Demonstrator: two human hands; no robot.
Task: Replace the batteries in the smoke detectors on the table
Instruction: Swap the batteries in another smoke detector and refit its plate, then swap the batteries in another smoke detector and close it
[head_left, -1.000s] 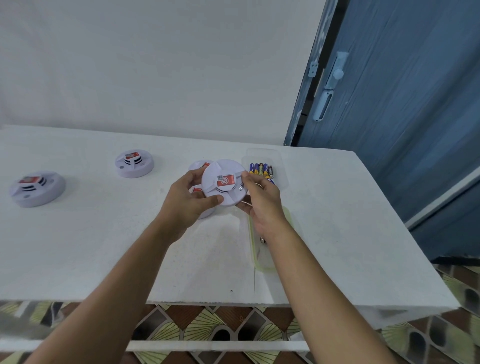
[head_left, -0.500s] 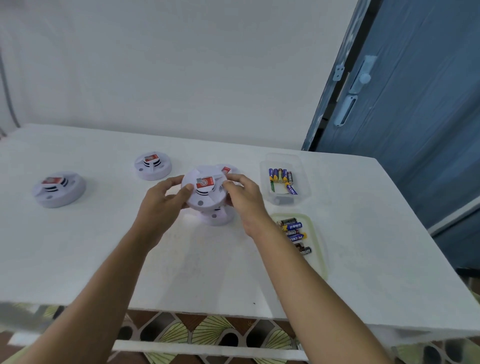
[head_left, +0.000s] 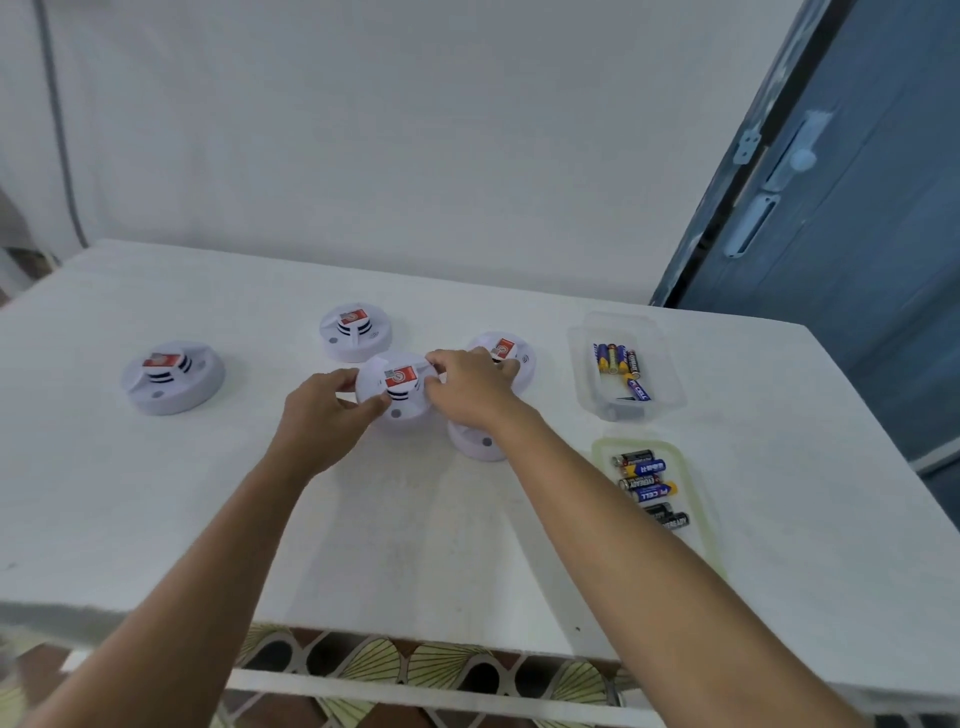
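A white surface (head_left: 156, 519) stands against a pale wall, with a blue door (head_left: 857, 234) at the right and patterned floor tiles visible below its near edge. At the middle of the surface both hands hold one white smoke detector (head_left: 397, 392), red-labelled face up: the left hand (head_left: 324, 415) curls its fingers round the detector's left rim with the thumb on the near edge, and the right hand (head_left: 467, 389) pinches its right rim from above. Whether the detector rests on the surface or is just lifted off it cannot be told. Just beside the right hand, partly hidden under the wrist, lies another white round piece (head_left: 475, 441). A third detector (head_left: 506, 353) sits right behind the right hand, a fourth (head_left: 356, 332) a little beyond the left hand, and a fifth (head_left: 174, 376) well apart at the far left; each shows a red sticker whose print is too small to read. To the right, a clear plastic tub (head_left: 670, 395) holds several batteries (head_left: 618, 358), most standing in a row, one lying with "PK CELL" on it. Nearer the front edge, a shallow lid (head_left: 696, 519) with a yellowish rim carries a loose cluster of batteries (head_left: 647, 486), some marked "EVEREADY" and one "PK CELL".
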